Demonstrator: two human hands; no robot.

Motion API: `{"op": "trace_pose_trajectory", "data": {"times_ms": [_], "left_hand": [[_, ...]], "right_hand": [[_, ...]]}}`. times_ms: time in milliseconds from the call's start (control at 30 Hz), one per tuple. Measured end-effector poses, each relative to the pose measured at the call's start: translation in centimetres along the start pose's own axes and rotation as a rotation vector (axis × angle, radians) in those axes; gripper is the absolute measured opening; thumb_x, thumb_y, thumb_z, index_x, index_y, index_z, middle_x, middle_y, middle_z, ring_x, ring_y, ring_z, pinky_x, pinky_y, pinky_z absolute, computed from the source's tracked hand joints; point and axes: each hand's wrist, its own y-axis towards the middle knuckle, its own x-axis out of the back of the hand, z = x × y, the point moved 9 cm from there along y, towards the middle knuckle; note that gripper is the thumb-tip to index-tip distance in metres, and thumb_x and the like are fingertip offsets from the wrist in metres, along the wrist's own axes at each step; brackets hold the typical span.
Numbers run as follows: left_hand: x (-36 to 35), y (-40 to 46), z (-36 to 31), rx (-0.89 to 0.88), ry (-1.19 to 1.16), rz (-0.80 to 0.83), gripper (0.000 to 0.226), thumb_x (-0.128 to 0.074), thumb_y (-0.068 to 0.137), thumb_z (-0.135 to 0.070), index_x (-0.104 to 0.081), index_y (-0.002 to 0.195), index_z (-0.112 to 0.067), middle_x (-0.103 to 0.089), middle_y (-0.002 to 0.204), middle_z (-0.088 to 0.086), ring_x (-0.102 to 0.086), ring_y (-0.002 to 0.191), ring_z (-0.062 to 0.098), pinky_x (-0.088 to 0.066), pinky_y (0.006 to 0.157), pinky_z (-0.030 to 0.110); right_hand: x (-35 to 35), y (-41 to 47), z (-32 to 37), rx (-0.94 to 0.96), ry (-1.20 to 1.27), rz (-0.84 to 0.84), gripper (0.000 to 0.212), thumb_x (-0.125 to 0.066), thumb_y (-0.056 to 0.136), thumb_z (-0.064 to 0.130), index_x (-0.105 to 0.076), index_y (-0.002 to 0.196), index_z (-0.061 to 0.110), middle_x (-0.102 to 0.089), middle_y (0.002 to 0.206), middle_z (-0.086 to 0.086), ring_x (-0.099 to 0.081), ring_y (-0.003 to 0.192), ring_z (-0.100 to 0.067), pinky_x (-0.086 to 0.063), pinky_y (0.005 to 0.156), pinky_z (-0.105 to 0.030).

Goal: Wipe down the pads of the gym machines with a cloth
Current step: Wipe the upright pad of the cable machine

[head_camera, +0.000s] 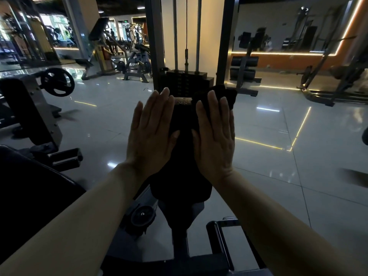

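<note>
A black upright pad (184,156) of a gym machine stands in the middle of the head view, between my two hands. My left hand (153,134) lies flat against the pad's left side, fingers straight. My right hand (215,136) lies flat on the pad's right side and presses a dark cloth (229,96) against it. The cloth bunches out past my fingertips at the pad's upper right. How much of the cloth lies under my palm is hidden.
The machine's weight stack (187,80) and guide rods stand just behind the pad. A black seat (29,186) is at the lower left, a plate-loaded machine (57,82) to the far left. Tiled floor (278,156) spreads right, with more machines along the walls.
</note>
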Motion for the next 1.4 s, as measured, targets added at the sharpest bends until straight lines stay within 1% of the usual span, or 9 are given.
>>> {"op": "trace_pose_trajectory", "data": {"times_ms": [67,200,467,767,867,967,1100,1267,1400], "left_hand": [[0.0,0.0,0.0,0.0,-0.003,0.001,0.057,-0.024,0.101,-0.038,-0.019,0.146,-0.003,-0.026,0.152,0.019,-0.016,0.143,0.031,-0.003,0.118,0.041],[0.0,-0.1,-0.1,-0.015,0.002,-0.011,0.056,-0.026,0.101,-0.036,-0.019,0.146,-0.002,-0.026,0.151,0.019,-0.017,0.142,0.032,-0.006,0.118,0.043],[0.0,-0.1,0.0,0.003,-0.002,-0.01,0.056,-0.024,0.101,-0.036,-0.02,0.146,-0.003,-0.028,0.151,0.018,-0.018,0.142,0.03,-0.008,0.118,0.043],[0.0,0.0,0.0,0.029,0.011,0.019,0.056,-0.029,0.1,-0.034,-0.02,0.145,-0.002,-0.029,0.151,0.019,-0.017,0.142,0.03,-0.002,0.118,0.039],[-0.1,-0.1,0.0,0.029,0.024,0.021,0.056,-0.028,0.1,-0.035,-0.02,0.145,-0.002,-0.029,0.151,0.02,-0.017,0.142,0.03,-0.001,0.118,0.039],[-0.1,-0.1,0.0,0.028,0.032,0.004,0.056,-0.028,0.1,-0.035,-0.02,0.145,-0.002,-0.03,0.151,0.02,-0.018,0.142,0.03,-0.003,0.118,0.04],[0.0,-0.1,0.0,0.025,0.027,-0.013,0.056,-0.029,0.1,-0.035,-0.021,0.145,-0.003,-0.032,0.15,0.02,-0.019,0.141,0.03,-0.004,0.118,0.04],[-0.2,0.0,0.0,0.025,0.019,-0.004,0.056,-0.025,0.1,-0.036,-0.019,0.145,-0.003,-0.03,0.15,0.019,-0.017,0.141,0.03,-0.004,0.118,0.04],[-0.3,-0.1,0.0,0.023,0.018,0.005,0.056,-0.024,0.101,-0.036,-0.019,0.145,-0.003,-0.029,0.151,0.019,-0.016,0.142,0.03,-0.005,0.118,0.042]], "right_hand": [[-0.1,-1.6,0.0,-0.001,0.033,-0.014,0.054,-0.024,0.103,0.033,0.001,0.15,0.027,0.016,0.156,0.013,0.007,0.145,-0.015,-0.018,0.116,-0.048],[-0.7,-5.9,0.0,0.003,0.056,-0.004,0.056,-0.028,0.102,0.031,-0.002,0.151,0.025,0.01,0.159,0.007,0.005,0.146,-0.021,-0.021,0.113,-0.052],[-2.6,-15.1,0.0,0.062,-0.014,0.149,0.056,-0.032,0.103,0.03,-0.005,0.151,0.022,0.007,0.16,0.002,0.005,0.146,-0.022,-0.009,0.118,-0.042],[-0.5,-4.3,-0.5,0.08,0.147,0.053,0.056,-0.031,0.102,0.028,-0.004,0.151,0.029,0.011,0.158,0.012,0.007,0.146,-0.018,-0.021,0.115,-0.053],[0.0,-0.4,-0.7,0.095,0.217,0.018,0.059,-0.035,0.101,0.026,-0.001,0.15,0.032,0.014,0.156,0.013,0.003,0.145,-0.026,-0.013,0.118,-0.045],[0.1,1.4,-1.3,0.036,0.274,-0.028,0.064,-0.041,0.1,0.022,-0.001,0.149,0.031,0.001,0.157,0.001,-0.005,0.143,-0.035,-0.014,0.118,-0.048],[0.1,-0.2,-2.1,-0.14,0.376,-0.064,0.067,-0.041,0.099,0.031,0.005,0.149,0.034,-0.01,0.151,-0.02,-0.007,0.144,-0.033,-0.029,0.109,-0.058],[-0.7,-4.5,-1.8,-0.156,0.291,-0.057,0.065,-0.036,0.099,0.037,0.005,0.15,0.03,0.004,0.159,-0.002,-0.004,0.146,-0.028,-0.023,0.116,-0.046],[-1.7,-9.8,-1.0,-0.131,0.147,0.014,0.062,-0.036,0.101,0.034,0.001,0.151,0.028,0.013,0.158,0.002,0.001,0.146,-0.028,-0.024,0.114,-0.05]]}}
